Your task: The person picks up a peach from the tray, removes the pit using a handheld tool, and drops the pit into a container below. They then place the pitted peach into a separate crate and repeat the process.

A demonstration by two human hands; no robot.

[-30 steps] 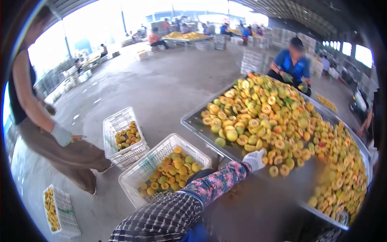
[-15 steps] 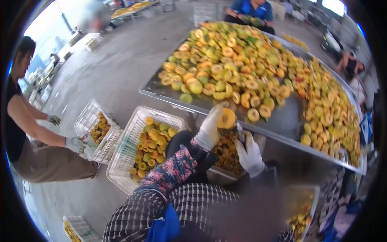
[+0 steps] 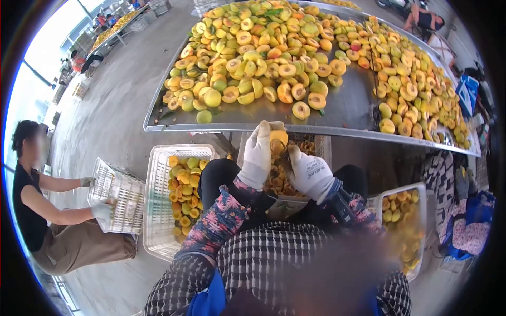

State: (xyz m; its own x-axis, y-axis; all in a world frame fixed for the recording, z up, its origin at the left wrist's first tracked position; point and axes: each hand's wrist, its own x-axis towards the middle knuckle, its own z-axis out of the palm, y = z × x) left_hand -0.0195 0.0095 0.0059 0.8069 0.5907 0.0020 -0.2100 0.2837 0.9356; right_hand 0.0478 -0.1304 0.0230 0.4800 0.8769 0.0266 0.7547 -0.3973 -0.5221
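My gloved left hand (image 3: pixel 256 160) is closed around a yellow peach half (image 3: pixel 278 140), just below the front edge of the metal table (image 3: pixel 348 109). Against the fruit's right side my gloved right hand (image 3: pixel 313 176) is curled shut. A small metal tool showed in its fingers a moment ago; now the fingers and fruit mostly hide it. Below both hands, between my knees, stands a crate (image 3: pixel 326 152) with brownish pits and scraps (image 3: pixel 279 181). Many halved peaches (image 3: pixel 245 68) lie heaped on the table, several with pits in them.
A white crate of peach halves (image 3: pixel 153 210) stands left of my knee, another bin of fruit (image 3: pixel 419 231) at my right. On the left a co-worker (image 3: pixel 47 200) holds a tilted white basket (image 3: pixel 121 197). Bags and cloth (image 3: pixel 469 226) lie at far right.
My right hand has come in from the right to meet the peach half in my left. The view has turned and dropped. The co-worker has tipped up the white basket.
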